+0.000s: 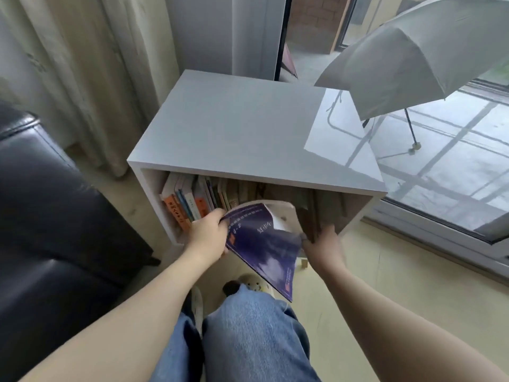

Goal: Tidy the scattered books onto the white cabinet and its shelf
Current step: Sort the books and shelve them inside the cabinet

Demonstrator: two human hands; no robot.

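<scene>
Now both hands clamp purple paperback (265, 244) at white cabinet's (248, 128) shelf opening: left hand (208, 235) on left edge, right hand (323, 245) on right. Upright books (190, 201) fill shelf's left side.

White cabinet (234, 128): smooth laminated board, top with a soft sheen, glossy and mirror-like at its far right corner.
Purple book (264, 244): thin paper, cover glossy, limp and curling at its upper edge; white inner pages matt.
Shelved books (192, 199): paper spines, mostly matt, orange and pale.
Sofa (41, 230): black leather or leather-look, shiny, creased.
Curtain (82, 64): cream woven cloth, matt, in soft folds.
Umbrella (413, 51): grey fabric canopy, slight sheen, on thin metal ribs.
Trousers (248, 340): blue denim, matt, coarse weave.
Floor (371, 285): pale, smooth, low sheen.
</scene>
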